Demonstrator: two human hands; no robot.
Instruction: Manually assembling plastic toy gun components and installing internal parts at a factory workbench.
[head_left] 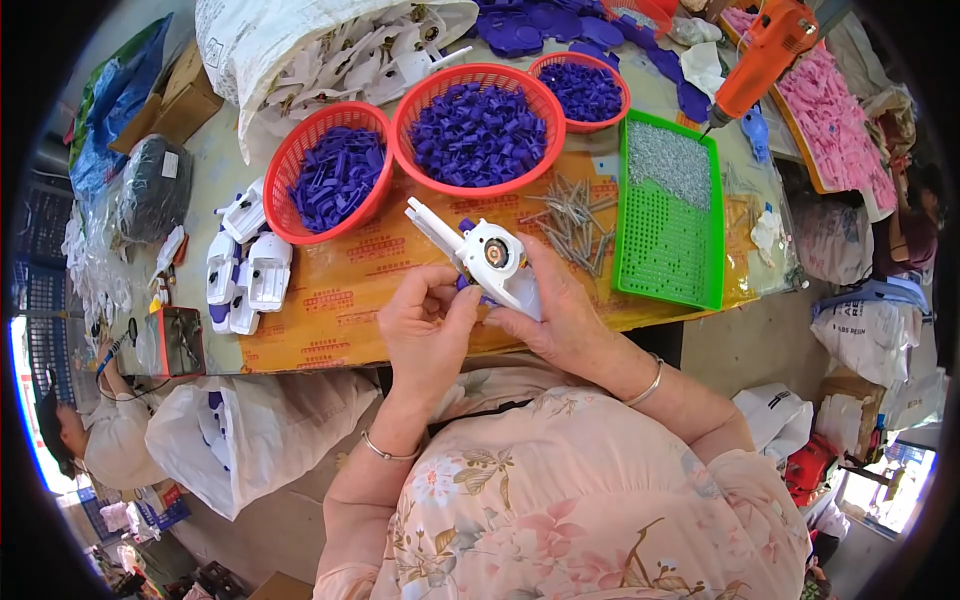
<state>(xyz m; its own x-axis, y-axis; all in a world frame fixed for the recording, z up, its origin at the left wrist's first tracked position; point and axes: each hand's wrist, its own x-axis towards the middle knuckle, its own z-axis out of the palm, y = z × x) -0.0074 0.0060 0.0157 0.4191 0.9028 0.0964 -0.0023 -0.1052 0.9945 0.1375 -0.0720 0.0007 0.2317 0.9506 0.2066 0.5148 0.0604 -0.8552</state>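
Both my hands are closed on a white plastic housing (492,254) with a round brass-coloured centre and a long arm pointing up and left. My right hand (556,300) grips its right side and lower end. At its lower left, my left hand (430,315) pinches with thumb and fingers around a small purple part (470,286), mostly hidden by the fingertips. Just beyond stand red baskets of small purple plastic parts: a left basket (271,178), a large middle basket (553,137) and a smaller right basket (623,105). Loose metal pins (574,222) lie right of the housing.
A green tray (716,240) of small metal pieces stands at right, under a hanging orange power screwdriver (765,60). White-and-purple assemblies (246,270) are piled at left. A white sack (225,60) of white housings lies at the back. Another person (125,440) sits at far left.
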